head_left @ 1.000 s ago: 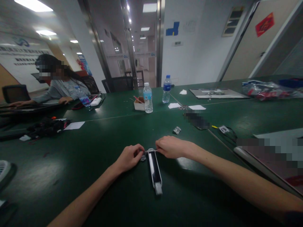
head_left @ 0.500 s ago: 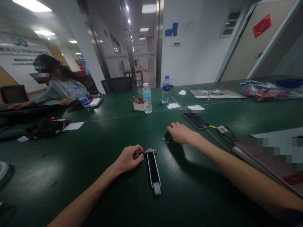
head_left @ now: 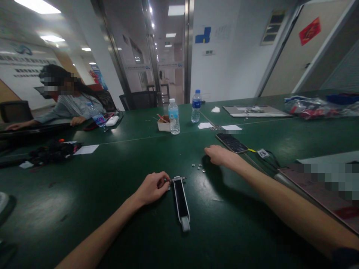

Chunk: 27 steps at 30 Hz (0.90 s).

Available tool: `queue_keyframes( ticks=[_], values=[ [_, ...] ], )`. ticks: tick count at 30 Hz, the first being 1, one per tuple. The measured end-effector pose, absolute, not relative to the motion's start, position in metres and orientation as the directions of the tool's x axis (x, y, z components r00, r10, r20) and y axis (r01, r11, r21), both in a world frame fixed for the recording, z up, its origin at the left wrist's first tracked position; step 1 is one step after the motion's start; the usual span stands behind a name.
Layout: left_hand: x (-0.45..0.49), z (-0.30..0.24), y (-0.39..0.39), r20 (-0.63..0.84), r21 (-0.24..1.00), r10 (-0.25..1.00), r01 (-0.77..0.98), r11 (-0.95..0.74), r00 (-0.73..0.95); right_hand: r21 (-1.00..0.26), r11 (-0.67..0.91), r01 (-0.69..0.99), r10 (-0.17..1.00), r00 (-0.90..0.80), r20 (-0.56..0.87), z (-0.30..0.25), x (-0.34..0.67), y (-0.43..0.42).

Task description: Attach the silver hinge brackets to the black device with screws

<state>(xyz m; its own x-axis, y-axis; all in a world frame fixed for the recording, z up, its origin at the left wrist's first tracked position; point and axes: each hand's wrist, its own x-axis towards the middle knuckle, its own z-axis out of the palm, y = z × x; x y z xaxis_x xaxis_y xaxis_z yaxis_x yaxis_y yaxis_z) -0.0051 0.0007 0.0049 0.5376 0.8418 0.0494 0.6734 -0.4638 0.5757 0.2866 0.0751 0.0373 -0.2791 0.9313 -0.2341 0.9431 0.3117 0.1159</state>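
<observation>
A long black part with a pale rim [head_left: 181, 201] lies on the green table [head_left: 112, 186] in front of me, its far end carrying a thin metal pin. My left hand [head_left: 153, 186] is closed in a pinch on the left tip of that pin. My right hand [head_left: 218, 154] rests further out to the right with its fingers curled; what they hold, if anything, is hidden. Several small metal washers [head_left: 198, 167] lie on the table just left of my right hand.
A phone [head_left: 231, 142] and a tagged cable [head_left: 263, 153] lie right of my right hand. Two water bottles [head_left: 174, 116] and a small box [head_left: 164, 123] stand further back. A person sits at the far left behind black parts [head_left: 53, 151]. A board lies at the right edge [head_left: 322, 186].
My right hand left the pin end of the black part, reached out to the right and uncovered the small washers. My left hand has stayed pinched on the pin.
</observation>
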Motion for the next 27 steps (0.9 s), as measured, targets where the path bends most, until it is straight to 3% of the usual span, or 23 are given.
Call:
queue_keyframes(
  ticks=[4, 8, 11, 15, 19, 27],
  values=[
    [-0.005, 0.006, 0.0, 0.035, 0.568, 0.846, 0.686, -0.455, 0.533, 0.029, 0.319, 0.947, 0.942, -0.314, -0.116, 0.047, 0.284, 0.076],
    [-0.004, 0.008, 0.0, 0.018, 0.563, 0.841, 0.69, -0.456, 0.541, -0.277, 0.471, 0.838, 0.862, -0.503, -0.056, 0.062, 0.28, 0.071],
    [-0.004, 0.008, 0.0, 0.027, 0.557, 0.84, 0.689, -0.463, 0.542, -0.462, 0.532, 0.71, 0.761, -0.64, -0.107, 0.069, 0.273, 0.062],
    [-0.004, 0.008, 0.0, 0.037, 0.537, 0.842, 0.7, -0.471, 0.539, -0.588, 0.529, 0.612, 0.613, -0.755, -0.233, 0.067, 0.26, 0.051],
    [-0.002, 0.008, 0.0, 0.057, 0.528, 0.84, 0.698, -0.484, 0.539, -0.596, 0.569, 0.567, 0.521, -0.809, -0.273, 0.06, 0.251, 0.047],
    [-0.002, 0.008, 0.0, 0.071, 0.533, 0.842, 0.693, -0.486, 0.536, -0.536, 0.488, 0.688, 0.666, -0.691, -0.281, 0.068, 0.251, 0.042]
  ],
)
